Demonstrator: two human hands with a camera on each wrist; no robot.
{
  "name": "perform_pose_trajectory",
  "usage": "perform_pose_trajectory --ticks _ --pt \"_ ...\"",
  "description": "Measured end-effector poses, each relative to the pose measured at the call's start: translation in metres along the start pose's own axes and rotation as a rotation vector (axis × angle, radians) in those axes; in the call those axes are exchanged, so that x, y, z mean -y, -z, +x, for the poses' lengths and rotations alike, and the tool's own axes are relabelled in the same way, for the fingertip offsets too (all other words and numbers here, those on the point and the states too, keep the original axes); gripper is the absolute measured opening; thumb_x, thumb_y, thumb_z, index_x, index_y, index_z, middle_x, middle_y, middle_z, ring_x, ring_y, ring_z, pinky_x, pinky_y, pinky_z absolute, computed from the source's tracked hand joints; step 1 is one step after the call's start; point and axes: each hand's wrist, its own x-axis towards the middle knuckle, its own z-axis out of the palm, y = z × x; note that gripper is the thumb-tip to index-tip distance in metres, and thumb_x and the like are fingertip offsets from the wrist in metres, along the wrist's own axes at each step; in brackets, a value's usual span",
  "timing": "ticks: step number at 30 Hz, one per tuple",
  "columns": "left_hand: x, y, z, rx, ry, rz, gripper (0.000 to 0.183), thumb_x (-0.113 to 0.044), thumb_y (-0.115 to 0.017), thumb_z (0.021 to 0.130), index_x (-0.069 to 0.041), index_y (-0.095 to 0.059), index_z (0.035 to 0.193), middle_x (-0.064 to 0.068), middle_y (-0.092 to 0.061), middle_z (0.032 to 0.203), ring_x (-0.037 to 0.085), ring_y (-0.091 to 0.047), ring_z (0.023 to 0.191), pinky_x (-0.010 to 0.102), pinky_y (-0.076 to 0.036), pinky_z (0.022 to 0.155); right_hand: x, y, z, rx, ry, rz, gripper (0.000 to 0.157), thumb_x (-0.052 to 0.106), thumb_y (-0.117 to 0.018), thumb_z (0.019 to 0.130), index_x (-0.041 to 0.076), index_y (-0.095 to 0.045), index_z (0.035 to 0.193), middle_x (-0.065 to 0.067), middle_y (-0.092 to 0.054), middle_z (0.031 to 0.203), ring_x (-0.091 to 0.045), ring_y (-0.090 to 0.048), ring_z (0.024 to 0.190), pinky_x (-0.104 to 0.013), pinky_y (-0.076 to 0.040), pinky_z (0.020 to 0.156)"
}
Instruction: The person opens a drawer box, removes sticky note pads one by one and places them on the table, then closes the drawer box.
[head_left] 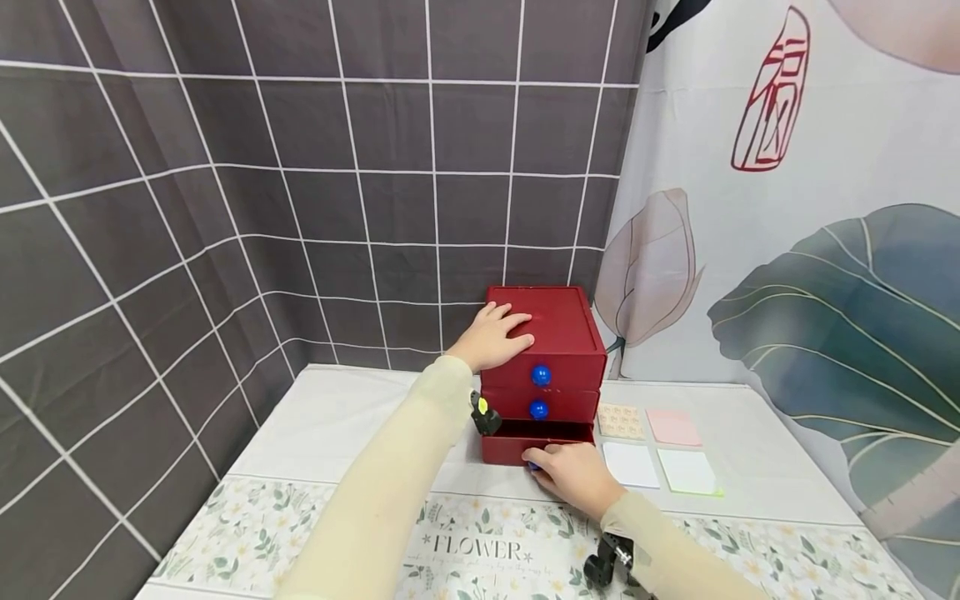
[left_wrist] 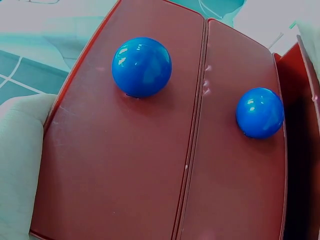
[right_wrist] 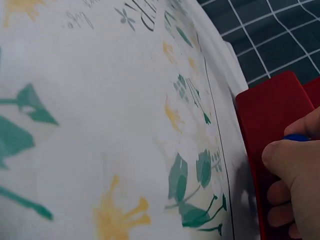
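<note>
A dark red chest of drawers (head_left: 558,321) with round blue knobs stands at the back of the table. My left hand (head_left: 491,336) rests on its top, fingers spread. In the left wrist view, the upper blue knob (left_wrist: 142,67) and the middle blue knob (left_wrist: 259,113) sit on closed drawer fronts. The bottom drawer (head_left: 502,451) is pulled out part way, its inside dark and mostly hidden. At its front my right hand (head_left: 577,475) pinches the blue knob (right_wrist: 296,137) between thumb and finger, as the right wrist view shows.
Right of the chest lie a patterned pad (head_left: 620,422), a pink pad (head_left: 673,427), a white pad (head_left: 631,465) and a green-edged white pad (head_left: 687,472). A floral cloth (head_left: 480,533) covers the table's front. Grey gridded curtain (head_left: 390,208) hangs behind and to the left.
</note>
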Motion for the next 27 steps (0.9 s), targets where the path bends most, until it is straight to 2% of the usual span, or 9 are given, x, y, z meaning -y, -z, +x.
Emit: perform_pose_trajectory --ticks 8,16,27 --pt "0.001 -0.001 0.003 -0.004 -0.002 0.003 0.054 -0.053 -0.043 0.089 -0.031 -0.040 0.139 0.006 -0.026 0.148 0.027 -0.007 0.137 0.047 -0.021 0.106 -0.006 -0.007 0.003 -0.012 -0.079 0.024 0.027 0.029 -0.074 0.076 0.028 -0.064 0.101 0.009 -0.064 0.077 -0.009 -0.061 0.067 -0.031 -0.049 0.054" --pt "-0.002 0.003 0.001 0.006 0.013 0.006 0.054 -0.052 -0.043 0.089 -0.031 -0.039 0.139 0.005 -0.025 0.148 0.027 -0.007 0.137 0.047 -0.021 0.106 -0.010 -0.014 0.004 0.020 -0.183 0.045 0.029 0.029 -0.073 0.077 0.030 -0.064 0.104 0.009 -0.066 0.084 -0.008 -0.062 0.071 -0.029 -0.050 0.059" --pt "-0.001 0.000 0.000 0.009 0.017 -0.012 0.056 -0.053 -0.045 0.089 -0.030 -0.038 0.140 0.005 -0.025 0.148 0.027 -0.009 0.137 0.048 -0.023 0.105 -0.012 -0.020 0.005 0.048 -0.240 0.036 0.032 0.028 -0.074 0.077 0.029 -0.064 0.106 0.006 -0.067 0.089 -0.011 -0.063 0.072 -0.030 -0.051 0.062"
